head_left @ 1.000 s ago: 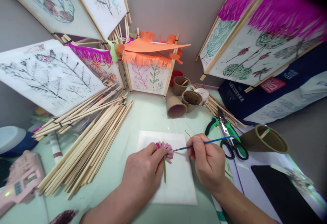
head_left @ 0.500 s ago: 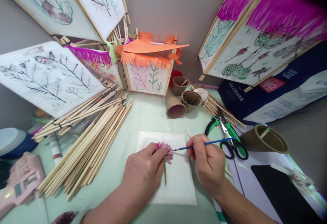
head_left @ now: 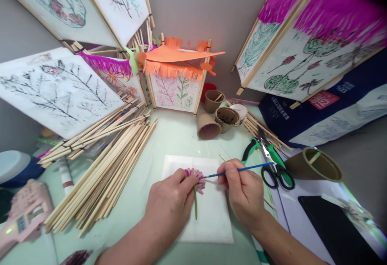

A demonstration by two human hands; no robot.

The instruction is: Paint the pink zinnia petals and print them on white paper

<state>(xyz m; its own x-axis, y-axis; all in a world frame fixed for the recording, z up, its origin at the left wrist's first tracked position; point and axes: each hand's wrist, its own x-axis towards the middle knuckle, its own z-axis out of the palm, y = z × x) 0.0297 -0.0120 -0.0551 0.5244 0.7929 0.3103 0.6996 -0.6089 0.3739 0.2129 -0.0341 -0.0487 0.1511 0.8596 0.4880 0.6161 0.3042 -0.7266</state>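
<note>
Between the thumb and fingers of my left hand [head_left: 172, 194] is a pink flower [head_left: 200, 178], its petals fanned out to the right. Its green stem [head_left: 195, 206] hangs down over a white paper sheet [head_left: 211, 216]. My right hand [head_left: 243, 188] pinches a thin blue paintbrush [head_left: 250, 167], held nearly level. The brush tip points left and meets the right edge of the petals. Part of the flower is hidden behind my left thumb and fingers.
Wooden sticks [head_left: 111, 176] lie in a pile at left, near a pink glue gun [head_left: 28, 212]. Brown cups [head_left: 208, 127] stand behind the paper. Black-handled scissors [head_left: 276, 174] and another brown cup [head_left: 314, 164] are at right. Paper lanterns [head_left: 175, 91] line the back.
My right hand has shifted slightly left with the paintbrush, whose tip stays at the petals. My left hand and the flower look almost unmoved.
</note>
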